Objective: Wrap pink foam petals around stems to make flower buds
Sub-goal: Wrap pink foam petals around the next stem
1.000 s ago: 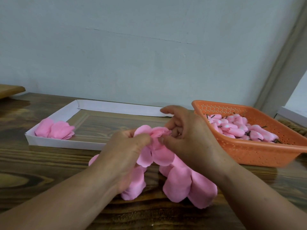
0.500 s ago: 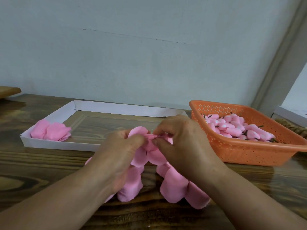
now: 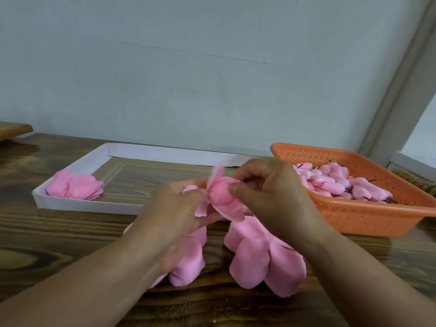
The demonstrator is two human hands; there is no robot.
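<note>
Between my two hands sits a pink foam petal piece [image 3: 220, 194], bunched into a rounded bud with loose petal edges sticking up and down. My left hand [image 3: 179, 208] grips its left side with curled fingers. My right hand [image 3: 271, 192] pinches its right side between thumb and forefinger. The stem is hidden inside the foam and my fingers. Below my hands, loose pink petals [image 3: 262, 258] lie spread on the wooden table [image 3: 59, 244].
An orange perforated basket [image 3: 368, 215] at the right holds several finished pink buds [image 3: 330, 182] with dark stems. A shallow white tray [image 3: 77, 204] behind my hands holds a small pile of pink petals [image 3: 75, 188] in its left corner. A grey wall stands behind.
The flat petals between my hands have been gathered into a rounded bud. Both hands stayed close together above the loose petals, and my right thumb now presses the bud's right side.
</note>
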